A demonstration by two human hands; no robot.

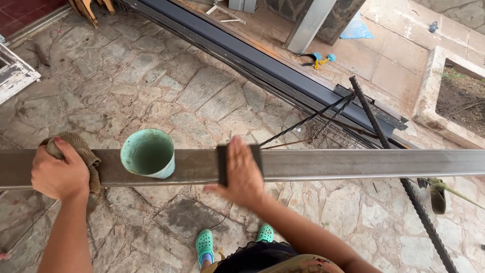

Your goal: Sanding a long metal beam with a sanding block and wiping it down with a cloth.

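Ground: rough stone paving (166, 86) runs under everything, with a dark frame rail (262, 63) lying diagonally beyond your work and a concrete planter edge (434, 96) at the far right.

Beam: the long grey metal beam (353, 164) crosses the view side to side just in front of you, its long axis running left to right, flat face up.

Right hand: your right hand (243, 174) lies flat with fingers stretched out, pressing a dark sanding pad (222, 164) onto the beam's top face near its middle; the pad wraps over the far and near edges. Wrist comes in from below right, forearm angled up toward the beam.

Left hand: your left hand (59, 174) is curled shut around a brown rag (83, 151) and rests on the beam near its left end, knuckles up, arm straight below it.

Cup: a pale green cup (148, 153) stands upright on the beam between your two hands, nearer the left one, close to the rag but apart from it.

Nearer hand: the bare stretch of beam extends to the right of the pad, so your right hand sits closest to it.

Feet: your green clogs (204, 245) stand on the paving just below the beam.
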